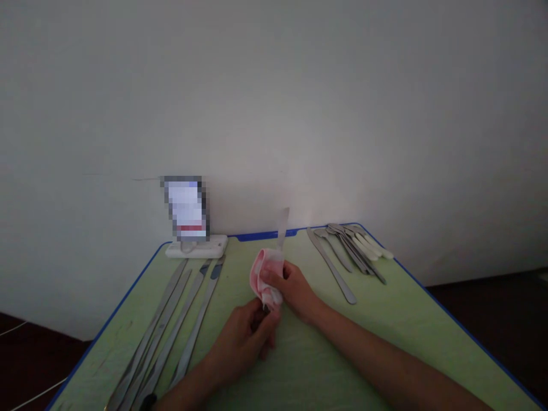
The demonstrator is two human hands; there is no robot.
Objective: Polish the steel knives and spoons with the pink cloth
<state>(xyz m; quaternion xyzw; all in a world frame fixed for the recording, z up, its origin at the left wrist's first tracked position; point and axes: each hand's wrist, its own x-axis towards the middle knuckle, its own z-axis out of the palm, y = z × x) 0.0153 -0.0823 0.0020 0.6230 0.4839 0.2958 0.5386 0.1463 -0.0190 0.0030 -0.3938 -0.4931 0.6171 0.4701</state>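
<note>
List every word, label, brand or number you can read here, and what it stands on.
None readable.
The screen on the white stand is blurred to blocks.
The knife in the pink cloth, the long metal pieces and the spoons show no marks that can be made out.

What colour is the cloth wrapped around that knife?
The crumpled soft cloth is pink; head view shows it best.

Before me, the pale green, blue-edged surface carries long steel knives on my left, a heap of steel cutlery far right, and a flat white stand at the back.
</note>
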